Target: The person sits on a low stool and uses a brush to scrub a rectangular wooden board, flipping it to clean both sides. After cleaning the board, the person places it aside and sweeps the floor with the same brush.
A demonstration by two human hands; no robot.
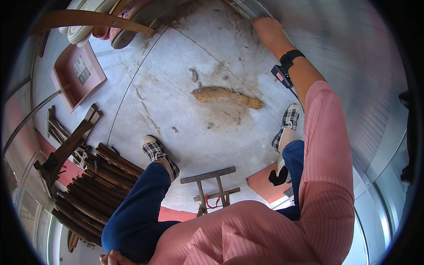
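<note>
My right hand (267,28) reaches out to the metal door track (255,8) at the top right. Its fingers are turned away, so what they hold or touch is hidden. At the bottom edge my left hand (114,258) is partly in view beside my bent knee, fingers curled, the rest cut off. A short straw hand broom (222,95) lies on the grey floor before my feet. Brown dust (228,116) surrounds it, with small clumps of grey fluff (193,75) nearby.
A pink dustpan (96,71) with a long metal handle lies at left. Shoes (124,25) sit on a wooden rack (96,18) above it. Folded wooden furniture (99,195) is stacked by my left leg. A small wooden stool (212,177) stands beneath me; metal panels (351,66) rise at right.
</note>
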